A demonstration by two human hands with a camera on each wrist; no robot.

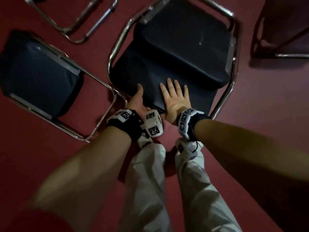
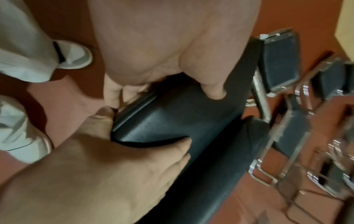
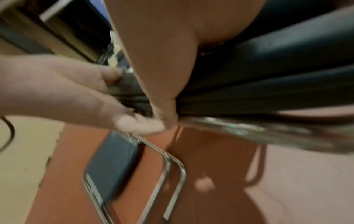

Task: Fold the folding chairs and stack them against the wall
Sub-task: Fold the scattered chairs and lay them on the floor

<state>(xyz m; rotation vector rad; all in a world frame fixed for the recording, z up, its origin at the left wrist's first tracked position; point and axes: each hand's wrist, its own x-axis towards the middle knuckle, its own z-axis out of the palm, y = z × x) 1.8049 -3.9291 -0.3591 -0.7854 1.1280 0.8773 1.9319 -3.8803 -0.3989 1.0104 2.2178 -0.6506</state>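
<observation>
Dim room; red carpet floor (image 1: 250, 114); pale wall (image 3: 23, 151) at carpet edge.

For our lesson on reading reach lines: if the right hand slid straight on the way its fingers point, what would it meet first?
The right hand lies flat on the backrest pad; straight on, it would probably meet the seat cushion, whose near edge crosses just ahead. Depth is unclear.

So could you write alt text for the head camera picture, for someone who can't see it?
Seen from above, a person's left hand grips the near edge of a black padded folding chair while the right hand lies flat on it. Another chair stands to the left on the red floor.
</observation>
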